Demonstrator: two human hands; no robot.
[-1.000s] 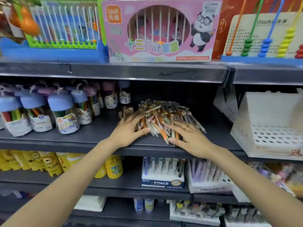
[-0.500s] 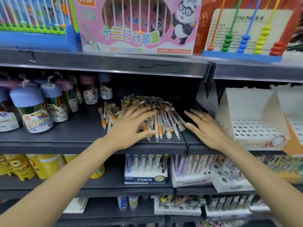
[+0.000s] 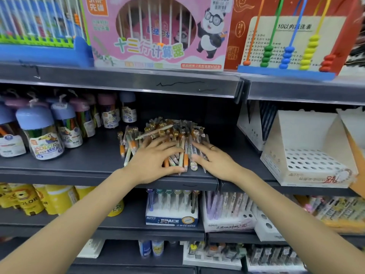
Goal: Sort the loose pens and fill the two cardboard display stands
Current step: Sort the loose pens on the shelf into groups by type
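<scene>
A heap of loose pens [image 3: 167, 133] with orange, cream and clear barrels lies on the dark middle shelf [image 3: 94, 161]. My left hand [image 3: 154, 161] lies flat on the heap's left front, fingers spread over the pens. On the heap's right side rests my right hand [image 3: 215, 161], fingers straight, a ring on one finger. An empty white cardboard display stand [image 3: 308, 155] with rows of holes sits on the shelf to the right. The edge of a second stand [image 3: 355, 151] shows behind it at the frame's right border.
Blue- and purple-capped jars of colour pens [image 3: 41, 133] stand left of the heap. Abacus boxes [image 3: 158, 32] fill the shelf above. Below are filled pen stands [image 3: 171, 208] and yellow tubs [image 3: 29, 200]. A dark folded box [image 3: 254, 123] leans behind the empty stand.
My right hand has come back from the bare shelf onto the right side of the heap. My left hand stays on the pens. The camera moved closer.
</scene>
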